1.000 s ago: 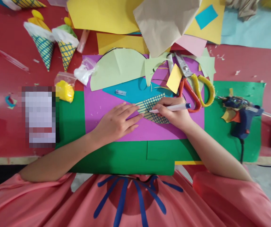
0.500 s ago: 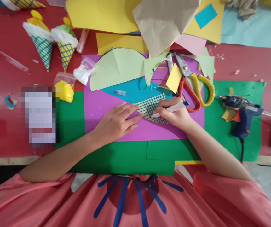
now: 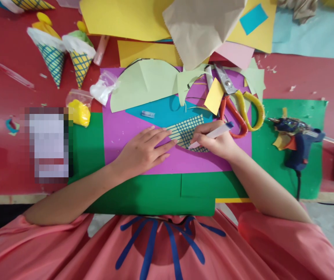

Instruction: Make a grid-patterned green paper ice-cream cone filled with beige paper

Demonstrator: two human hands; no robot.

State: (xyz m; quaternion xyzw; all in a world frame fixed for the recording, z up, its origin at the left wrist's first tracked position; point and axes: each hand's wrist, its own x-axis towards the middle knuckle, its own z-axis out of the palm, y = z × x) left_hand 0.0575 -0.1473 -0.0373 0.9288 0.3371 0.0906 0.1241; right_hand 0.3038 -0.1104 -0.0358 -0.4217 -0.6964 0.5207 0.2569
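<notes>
Toward the front edge of the surface [image 3: 6, 163], the left hand [image 3: 146, 149] lies spread, touching the grid-lined paper [image 3: 188, 126]; the right hand [image 3: 221, 146] pinches a marker [image 3: 218, 131] over it. Inking crossing lines seems the step in hand; the next stroke calls for steady paper.

A red table [image 3: 4, 93] carries green sheets [image 3: 143, 192], spread on the near side of the left hand [image 3: 147, 149] and out to the right of the right hand [image 3: 215, 140]; beyond the left hand, off to its left, lie a blue-latticed pale cone [image 3: 52, 58] and a blue-latticed yellow cone [image 3: 80, 62]; far beyond the right hand, a light blue sheet [image 3: 327, 41].
</notes>
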